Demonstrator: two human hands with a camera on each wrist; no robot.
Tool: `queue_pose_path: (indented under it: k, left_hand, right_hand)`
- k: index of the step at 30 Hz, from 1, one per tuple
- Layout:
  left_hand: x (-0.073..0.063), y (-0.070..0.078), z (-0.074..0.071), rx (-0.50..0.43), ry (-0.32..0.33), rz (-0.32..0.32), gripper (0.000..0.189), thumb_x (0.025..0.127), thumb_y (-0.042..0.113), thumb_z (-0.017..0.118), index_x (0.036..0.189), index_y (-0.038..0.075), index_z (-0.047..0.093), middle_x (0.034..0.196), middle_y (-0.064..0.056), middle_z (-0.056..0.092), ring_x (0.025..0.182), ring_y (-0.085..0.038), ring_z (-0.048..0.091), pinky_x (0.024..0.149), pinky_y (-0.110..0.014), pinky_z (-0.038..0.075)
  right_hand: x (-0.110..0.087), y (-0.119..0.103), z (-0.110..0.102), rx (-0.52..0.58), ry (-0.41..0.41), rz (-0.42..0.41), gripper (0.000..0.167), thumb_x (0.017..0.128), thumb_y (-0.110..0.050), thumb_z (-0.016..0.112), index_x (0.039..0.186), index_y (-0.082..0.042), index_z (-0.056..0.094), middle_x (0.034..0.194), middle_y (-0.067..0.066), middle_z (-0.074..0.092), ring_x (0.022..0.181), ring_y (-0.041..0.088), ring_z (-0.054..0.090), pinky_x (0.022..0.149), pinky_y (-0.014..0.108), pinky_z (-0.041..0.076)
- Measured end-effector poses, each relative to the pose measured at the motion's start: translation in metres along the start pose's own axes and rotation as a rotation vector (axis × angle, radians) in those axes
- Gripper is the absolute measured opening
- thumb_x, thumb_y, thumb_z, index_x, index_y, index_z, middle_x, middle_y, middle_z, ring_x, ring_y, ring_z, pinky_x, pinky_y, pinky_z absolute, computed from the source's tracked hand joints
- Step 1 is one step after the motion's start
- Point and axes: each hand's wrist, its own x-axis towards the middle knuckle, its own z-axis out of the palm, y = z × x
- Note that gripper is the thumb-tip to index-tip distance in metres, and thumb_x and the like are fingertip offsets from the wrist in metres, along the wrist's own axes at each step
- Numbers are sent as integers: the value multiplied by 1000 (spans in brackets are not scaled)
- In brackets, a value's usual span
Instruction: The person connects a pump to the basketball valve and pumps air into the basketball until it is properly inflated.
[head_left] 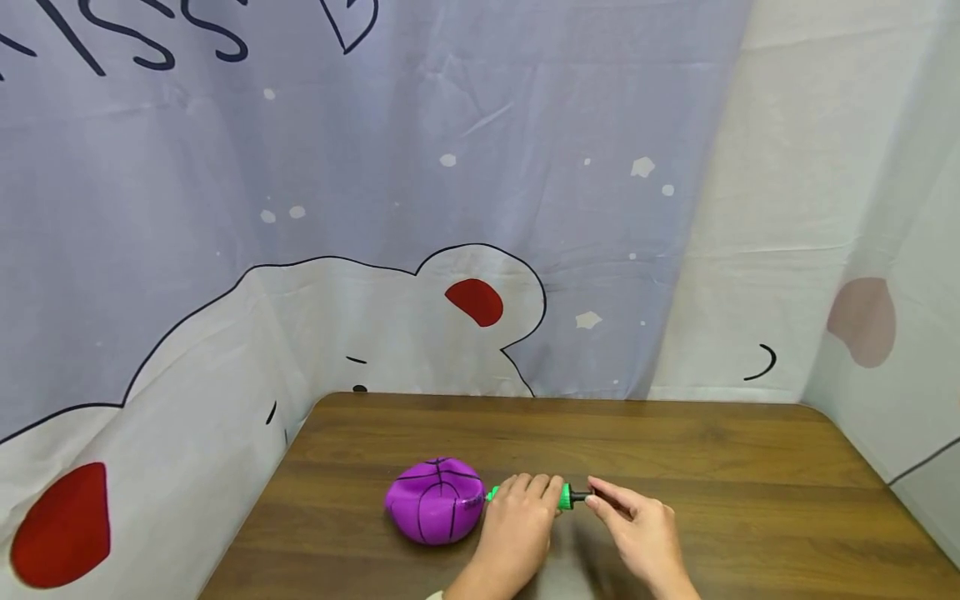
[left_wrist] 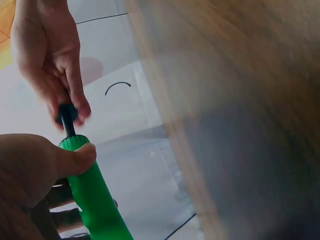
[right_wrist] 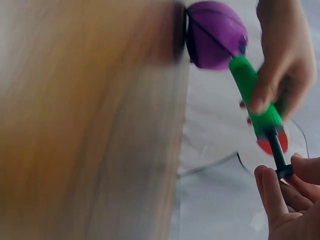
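A purple ball (head_left: 435, 504) with black lines sits on the table, its top dented inward. Attached at its right side is a green hand pump (right_wrist: 245, 80) with a black plunger rod (right_wrist: 276, 150). My left hand (head_left: 519, 521) grips the pump's green barrel, thumb along it near the ribbed collar in the left wrist view. With fingertips and thumb, my right hand (head_left: 639, 529) pinches the black handle (right_wrist: 285, 171) at the rod's end. A short length of rod shows between collar and handle. The joint between pump and ball is partly covered in the head view.
The brown wooden table (head_left: 750, 483) spreads out around both hands. Behind it hangs a pale curtain (head_left: 600, 250) with printed bear shapes and red patches, which also runs along the left and right sides.
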Motion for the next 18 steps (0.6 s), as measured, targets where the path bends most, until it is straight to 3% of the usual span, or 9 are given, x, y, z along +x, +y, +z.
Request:
queue_pose_path:
  k: [5, 10, 14, 18]
  left_hand:
    - [0, -2, 2, -28, 16, -22, 44, 73, 36, 87, 107, 16, 66, 96, 6, 70, 86, -12, 66, 90, -30, 57]
    - [0, -4, 1, -31, -12, -29, 44, 74, 35, 87, 108, 16, 66, 97, 5, 70, 88, -13, 66, 91, -30, 57]
    - [1, -4, -1, -29, -43, -24, 42, 77, 35, 85, 109, 15, 66, 98, 5, 70, 89, -14, 66, 90, -32, 58]
    - [3, -3, -3, -9, -64, 12, 43, 76, 26, 86, 112, 12, 68, 99, 3, 70, 88, -16, 65, 85, -34, 58]
  right_hand:
    - [1, 7, -30, -96, 41, 33, 26, 89, -27, 79, 113, -17, 79, 103, 2, 78, 86, -2, 68, 70, 16, 55]
    - [4, 15, -59, -183, 26, 118, 32, 92, -40, 74, 118, -23, 77, 109, 0, 77, 91, -3, 66, 74, 22, 55]
    - [4, 19, -65, -195, 3, 164, 36, 92, -47, 71, 121, -26, 76, 113, -2, 75, 97, 0, 67, 80, 30, 58]
    - [2, 17, -53, -189, 26, 116, 31, 92, -42, 73, 118, -25, 77, 109, -3, 76, 95, 2, 68, 80, 31, 59]
